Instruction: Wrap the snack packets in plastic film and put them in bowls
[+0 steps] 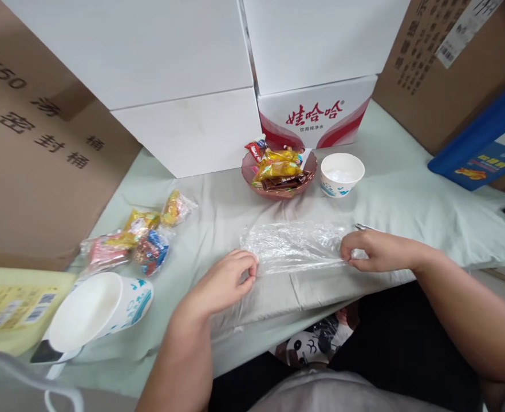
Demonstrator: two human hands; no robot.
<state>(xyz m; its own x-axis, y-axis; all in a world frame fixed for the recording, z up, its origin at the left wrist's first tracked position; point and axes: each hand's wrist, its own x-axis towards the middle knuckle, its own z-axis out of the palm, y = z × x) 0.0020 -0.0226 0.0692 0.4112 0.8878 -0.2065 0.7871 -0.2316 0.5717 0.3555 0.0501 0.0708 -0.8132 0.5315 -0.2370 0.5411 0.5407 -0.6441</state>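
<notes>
A clear, crinkled plastic sheet or bag (295,247) lies stretched across the cloth-covered surface in front of me. My left hand (229,280) pinches its left end between thumb and fingers. At the right end, my right hand (375,250) has thumb and forefinger closed on the plastic. Just behind the right hand, a thin metallic, pen-like object (364,227) shows in part. Beyond the plastic, a pink glass bowl (278,193) holds several wrapped snacks (280,165). To its right stands a paper bowl (342,174) with something clear and whitish inside.
Wrapped snacks (136,237) are grouped at the left. Nearer me, another paper bowl (102,312) lies tipped beside a yellow package (16,303). White boxes (188,137) form a back wall, cardboard cartons (42,154) flank it, and a blue package (480,149) leans at right.
</notes>
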